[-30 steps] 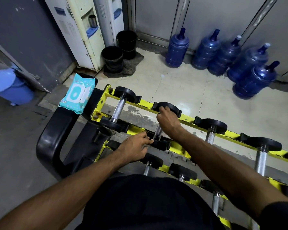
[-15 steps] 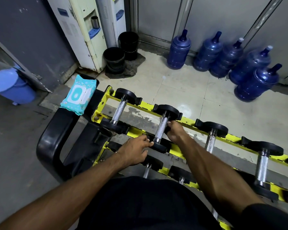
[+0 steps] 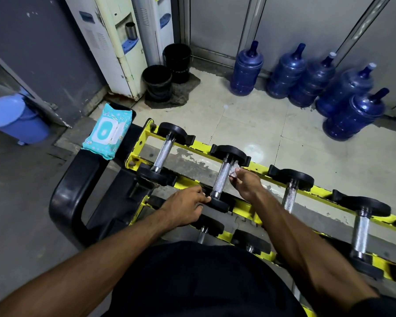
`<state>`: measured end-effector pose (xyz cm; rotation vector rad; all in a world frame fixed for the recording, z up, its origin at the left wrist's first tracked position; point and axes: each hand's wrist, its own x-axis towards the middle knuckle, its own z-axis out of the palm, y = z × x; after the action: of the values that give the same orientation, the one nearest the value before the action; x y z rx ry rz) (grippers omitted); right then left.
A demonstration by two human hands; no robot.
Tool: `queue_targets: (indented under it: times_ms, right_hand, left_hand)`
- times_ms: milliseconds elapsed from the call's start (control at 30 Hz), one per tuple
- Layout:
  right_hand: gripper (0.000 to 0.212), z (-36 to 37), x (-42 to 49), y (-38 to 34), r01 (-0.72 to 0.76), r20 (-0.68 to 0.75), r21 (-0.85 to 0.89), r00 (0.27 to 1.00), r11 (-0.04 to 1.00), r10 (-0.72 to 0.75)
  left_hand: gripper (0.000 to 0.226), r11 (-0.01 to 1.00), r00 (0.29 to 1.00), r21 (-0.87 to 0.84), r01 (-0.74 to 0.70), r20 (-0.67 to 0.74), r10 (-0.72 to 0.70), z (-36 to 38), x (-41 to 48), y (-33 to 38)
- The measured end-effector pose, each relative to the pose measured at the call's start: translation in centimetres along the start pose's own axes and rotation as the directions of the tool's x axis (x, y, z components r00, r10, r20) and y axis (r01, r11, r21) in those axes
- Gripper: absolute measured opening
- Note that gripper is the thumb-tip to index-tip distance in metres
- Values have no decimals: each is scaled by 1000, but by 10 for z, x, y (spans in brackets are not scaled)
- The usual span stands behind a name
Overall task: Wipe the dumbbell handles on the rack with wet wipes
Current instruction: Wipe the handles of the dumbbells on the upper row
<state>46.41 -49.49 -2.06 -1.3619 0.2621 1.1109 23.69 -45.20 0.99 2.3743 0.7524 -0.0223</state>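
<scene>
Seen from the head camera, a person leans over a yellow steel dumbbell rack (image 3: pixel 199 148); the right hand (image 3: pixel 247 183) pinches a small crumpled white wet wipe (image 3: pixel 234 169) between thumb and fingertips, at the right side of the knurled steel handle (image 3: pixel 222 177) of the upper tier's second dumbbell from the left, close to its far black head (image 3: pixel 230 152); the left hand (image 3: pixel 183 208), fingers curled, grips that dumbbell's near black head (image 3: pixel 218 204); a turquoise pack of wet wipes (image 3: pixel 108 132) lies on the black curved frame (image 3: pixel 64 202) at the rack's left end; beyond, on the pale tiled floor (image 3: pixel 249 124), stand five blue water jugs (image 3: pixel 246 69), two black buckets (image 3: pixel 157 81) and two white water dispensers (image 3: pixel 117 42); a blue lidded bin (image 3: pixel 14 117) sits at far left.
</scene>
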Motion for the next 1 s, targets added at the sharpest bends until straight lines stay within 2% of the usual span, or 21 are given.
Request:
queue_targets:
  times_ms: [100, 267, 400, 500, 567, 667, 733, 833, 900, 933, 967, 1000]
  right_hand:
    - [18, -1, 5, 2, -63, 24, -52, 998, 997, 64]
    - [15, -9, 15, 10, -155, 63, -177, 984, 972, 168]
    - [15, 5, 22, 0, -91, -15, -87, 996, 992, 90]
    - [15, 16, 20, -2, -29, -134, -33, 991, 999, 24]
    - [9, 13, 12, 4, -60, -171, -95, 984, 994, 43]
    - [13, -2, -1, 13, -152, -127, -313, 985, 937, 117]
    - [9, -3, -3, 12, -156, -123, -330, 985, 931, 122]
    - [10, 8, 12, 0, -39, -183, -173, 983, 984, 7]
    - [14, 17, 19, -2, 83, -226, -145, 967, 986, -115]
    - [14, 19, 19, 0, 150, -259, -224, 944, 963, -207]
    - [12, 18, 14, 5, 232, -246, -379, 908, 896, -339]
    - [9, 14, 6, 11, 315, -158, -549, 870, 774, -466]
  left_hand:
    - [35, 1000, 1000, 4, -2, 5, 2, -1, 0, -1]
    - [35, 1000, 1000, 16, 1, 9, -1, -2, 2, 0]
    - [36, 1000, 1000, 22, 0, 12, 0, -4, 3, 2]
    - [36, 1000, 1000, 17, 6, 12, -7, -4, 2, 2]
    - [36, 1000, 1000, 13, 4, 10, -4, -4, 2, 3]
    - [36, 1000, 1000, 9, 0, 12, 0, -4, 2, 2]
    - [36, 1000, 1000, 10, -2, 15, 2, -5, 2, 2]
    - [36, 1000, 1000, 21, -8, 25, 7, -5, 3, 2]
    - [37, 999, 1000, 30, -14, 25, 13, -6, 2, 2]
    - [37, 999, 1000, 31, -16, 20, 16, -6, 2, 2]
    - [37, 999, 1000, 29, -17, 15, 17, -5, 1, 2]
    - [37, 999, 1000, 27, -18, 12, 18, -4, 1, 2]
